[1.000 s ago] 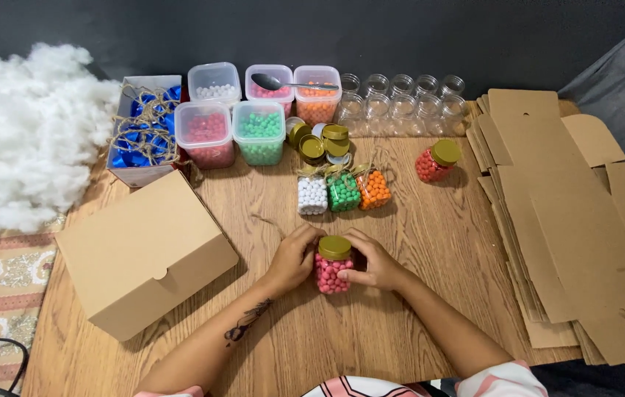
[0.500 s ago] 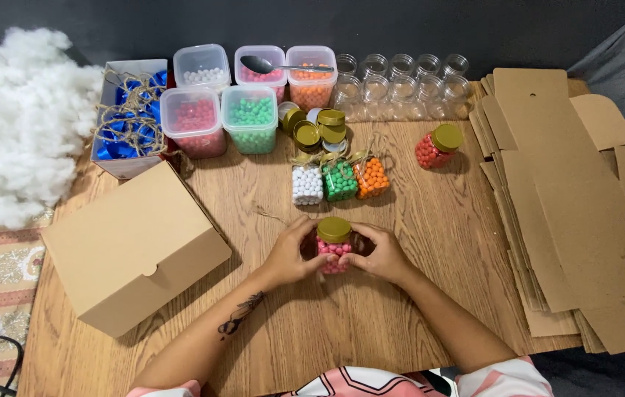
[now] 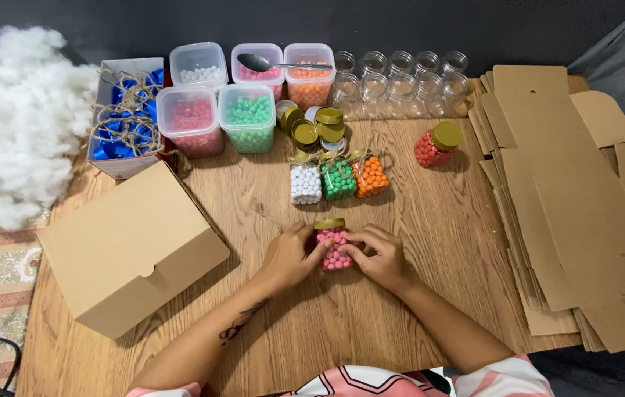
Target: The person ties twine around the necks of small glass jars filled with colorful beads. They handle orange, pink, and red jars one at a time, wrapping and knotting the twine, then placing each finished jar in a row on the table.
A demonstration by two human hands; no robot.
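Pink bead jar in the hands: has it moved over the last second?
No. The pink bead jar sits as before on the table, just in front of the row of three small jars, between the left hand and right hand.

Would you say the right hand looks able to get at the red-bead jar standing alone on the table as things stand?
Probably yes: the red-bead jar stands alone with bare table between, though the right hand is busy holding the pink-bead jar.
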